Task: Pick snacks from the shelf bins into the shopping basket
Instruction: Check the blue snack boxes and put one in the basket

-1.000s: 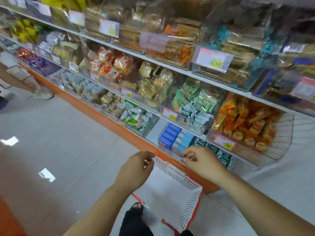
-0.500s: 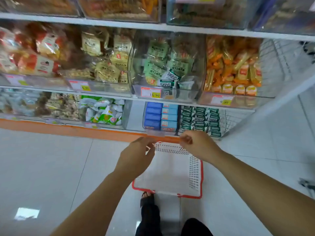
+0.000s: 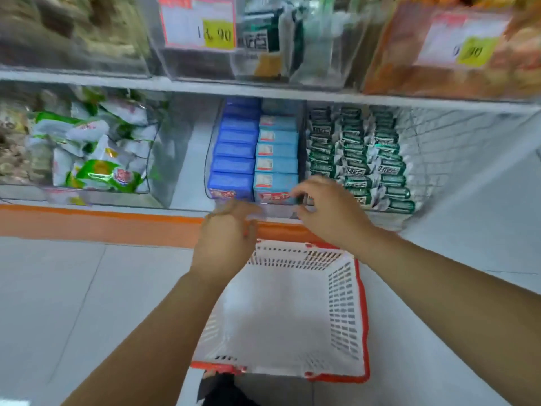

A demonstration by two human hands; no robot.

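A white shopping basket with an orange rim stands on the floor below the lowest shelf, with nothing in it. Above it a clear bin holds two rows of snack boxes, dark blue boxes on the left and light blue boxes on the right. My right hand reaches to the front of the light blue row, fingers loosely curled, holding nothing I can see. My left hand hovers by the bin's front edge, fingers relaxed and empty. Dark green snack packs fill the bin to the right.
Green-and-white packets lie in a clear bin at the left. The upper shelf carries more clear bins with price tags. An orange plinth runs along the shelf base. Pale floor tiles lie around the basket.
The view has moved closer and lower toward the bottom shelf. Both hands have risen from the basket's far rim to the front of the blue-box bin.
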